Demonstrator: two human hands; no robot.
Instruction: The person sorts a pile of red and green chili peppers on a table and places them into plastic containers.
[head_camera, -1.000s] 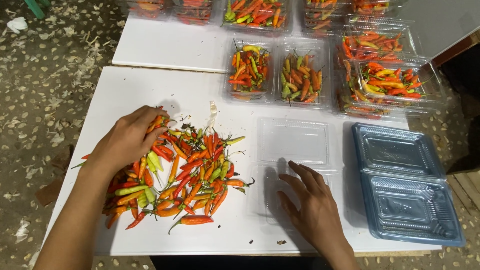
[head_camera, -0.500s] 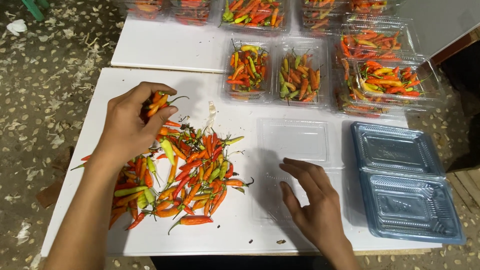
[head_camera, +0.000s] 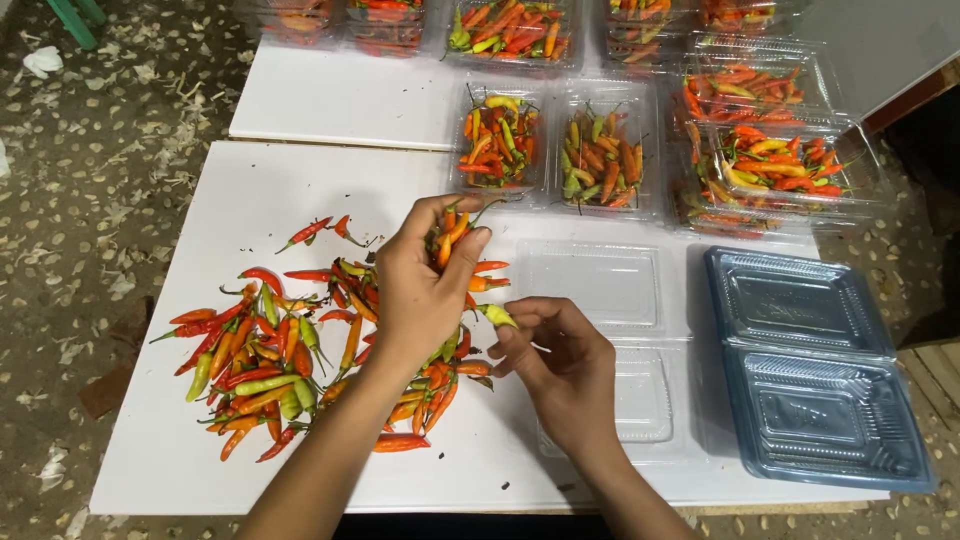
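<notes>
The loose heap of chillies lay on the white worktop, spread to the left of the open clear tray; red, orange and green pods pointed every way, a few strays lying just above the heap. The left hand was raised over the heap's right edge, its grip clenched on a small bunch of chillies; the bunch stood roughly upright between thumb and fingertips, stems upward, just left of the clear tray's near corner. The right hand sat below and to the right of the left hand, in front of the clear tray's lid half; its fingers were curled, pinching a pale green chilli whose long axis ran slantwise toward the left hand. The tray lay to the right of both hands, the right hand nearer to it, the bunch level with its left wall. Behind the clear tray stood filled trays of chillies; to its right, touching it, lay a stack of empty bluish trays.
</notes>
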